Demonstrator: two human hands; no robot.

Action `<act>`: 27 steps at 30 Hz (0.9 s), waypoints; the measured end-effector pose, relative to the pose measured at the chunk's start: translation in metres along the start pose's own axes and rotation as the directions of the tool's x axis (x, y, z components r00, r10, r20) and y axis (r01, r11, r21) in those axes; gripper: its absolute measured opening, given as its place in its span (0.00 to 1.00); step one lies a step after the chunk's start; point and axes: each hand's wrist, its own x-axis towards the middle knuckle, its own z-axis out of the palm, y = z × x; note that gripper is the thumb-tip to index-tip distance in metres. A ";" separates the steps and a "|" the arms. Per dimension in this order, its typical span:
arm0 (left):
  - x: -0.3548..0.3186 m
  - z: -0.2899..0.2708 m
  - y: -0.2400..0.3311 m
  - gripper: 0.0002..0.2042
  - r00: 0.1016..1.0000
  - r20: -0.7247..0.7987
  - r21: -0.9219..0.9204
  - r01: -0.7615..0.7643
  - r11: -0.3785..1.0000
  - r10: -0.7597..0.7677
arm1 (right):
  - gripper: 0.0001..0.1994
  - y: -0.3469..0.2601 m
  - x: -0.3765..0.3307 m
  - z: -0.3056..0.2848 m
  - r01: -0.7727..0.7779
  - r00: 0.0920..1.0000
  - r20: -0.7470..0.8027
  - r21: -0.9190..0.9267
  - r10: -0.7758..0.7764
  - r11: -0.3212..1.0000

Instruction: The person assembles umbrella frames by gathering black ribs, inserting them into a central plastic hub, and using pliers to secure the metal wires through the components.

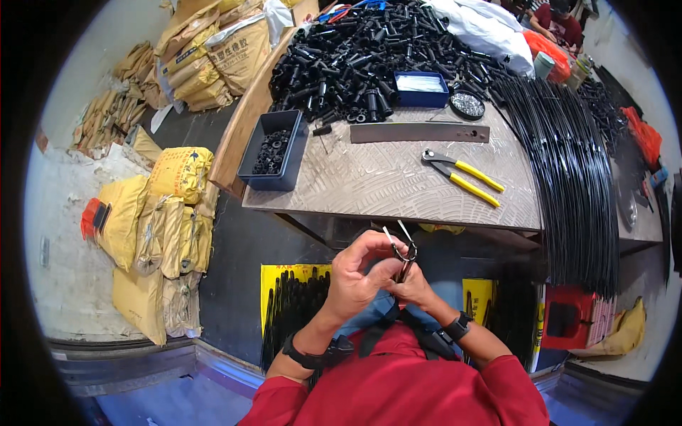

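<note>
Just off the table's near edge, my two hands meet in front of my body. My left hand curls with thumb and fingers pinched at a slim black looped piece. Two thin pale prongs or strips stick up from that piece, spread in a V. Below the loop, my right hand is closed around its dark lower part, its fingers partly hidden. Exactly what kind of part it is I cannot tell. Nearest on the table lie yellow-handled cutting pliers, untouched, with their handles apart.
A metal strip lies behind the pliers on the table. Around it are a grey bin of small black rings, a blue box, a dish of small shiny parts and heaped black tubes. Long black rods overhang the right edge.
</note>
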 end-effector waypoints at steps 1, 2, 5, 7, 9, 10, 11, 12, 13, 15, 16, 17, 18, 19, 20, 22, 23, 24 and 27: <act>-0.001 0.000 0.000 0.09 0.999 -0.022 0.108 -0.022 0.994 0.024 | 0.07 -0.011 -0.003 0.002 0.058 0.998 -0.039 0.004 -0.058 0.998; -0.002 0.001 0.000 0.09 0.999 -0.022 0.107 -0.021 0.994 0.023 | 0.07 -0.025 -0.003 0.007 0.057 0.998 -0.040 0.004 -0.057 0.998; -0.004 0.003 -0.003 0.07 0.993 -0.099 0.222 -0.033 0.974 0.056 | 0.11 -0.063 0.008 0.018 0.578 0.796 -0.209 -0.017 -0.568 0.816; 0.000 0.009 -0.001 0.06 0.985 -0.149 0.210 -0.048 0.976 0.081 | 0.12 -0.074 0.013 0.007 0.603 0.764 -0.085 -0.259 -0.640 0.755; 0.004 0.011 0.003 0.06 0.974 -0.202 0.199 -0.064 0.978 0.104 | 0.10 -0.080 0.015 0.006 0.536 0.830 -0.116 -0.106 -0.546 0.837; 0.007 0.010 0.007 0.08 0.983 -0.179 0.004 -0.036 0.999 0.036 | 0.09 -0.086 0.015 0.007 0.451 0.888 -0.126 0.056 -0.442 0.891; 0.009 0.007 0.008 0.09 0.988 -0.150 -0.186 -0.003 0.983 -0.025 | 0.09 -0.094 0.018 0.010 0.375 0.924 -0.123 0.126 -0.361 0.918; 0.010 0.002 0.009 0.09 0.987 -0.159 -0.183 -0.009 0.983 -0.021 | 0.09 -0.096 0.022 0.009 0.373 0.926 -0.113 0.127 -0.360 0.919; 0.010 -0.003 0.009 0.11 0.997 -0.070 -0.217 0.023 0.976 -0.039 | 0.10 -0.097 0.026 0.004 0.353 0.934 0.009 0.123 -0.357 0.927; 0.014 -0.011 0.013 0.16 0.993 0.101 -0.307 0.095 0.947 -0.067 | 0.13 -0.119 0.024 0.005 0.303 0.941 0.159 0.002 -0.300 0.953; 0.016 -0.019 0.011 0.17 0.986 0.147 -0.357 0.123 0.926 -0.074 | 0.15 -0.123 0.025 0.008 0.351 0.924 0.201 -0.101 -0.326 0.931; 0.021 -0.026 0.012 0.18 0.969 0.241 -0.381 0.147 0.913 -0.056 | 0.15 -0.131 0.024 0.012 0.392 0.909 0.230 -0.181 -0.348 0.902; 0.026 -0.034 0.014 0.19 0.943 0.332 -0.403 0.173 0.899 -0.033 | 0.16 -0.138 0.024 0.016 0.430 0.893 0.261 -0.259 -0.366 0.865; 0.029 -0.039 0.016 0.20 0.930 0.362 -0.414 0.218 0.884 -0.060 | 0.17 -0.142 0.024 0.020 0.454 0.886 0.265 -0.320 -0.381 0.832; 0.032 -0.046 0.016 0.18 0.920 0.387 -0.420 0.235 0.877 -0.062 | 0.17 -0.150 0.027 0.026 0.454 0.881 0.296 -0.320 -0.368 0.831; 0.037 -0.058 0.021 0.15 0.907 0.404 -0.381 0.285 0.880 -0.119 | 0.16 -0.170 0.037 0.025 0.497 0.846 0.460 -0.497 -0.270 0.711; 0.033 -0.064 0.017 0.13 0.931 0.351 -0.399 0.246 0.883 -0.101 | 0.13 -0.173 0.048 0.022 0.458 0.815 0.551 -0.420 -0.180 0.784; 0.032 -0.067 0.014 0.12 0.945 0.324 -0.423 0.192 0.886 -0.050 | 0.09 -0.177 0.062 0.017 0.401 0.771 0.629 -0.353 -0.104 0.845; 0.029 -0.068 0.002 0.11 0.974 0.224 -0.486 0.152 0.861 -0.045 | 0.08 -0.185 0.128 -0.014 0.339 0.896 0.436 -0.556 -0.081 0.759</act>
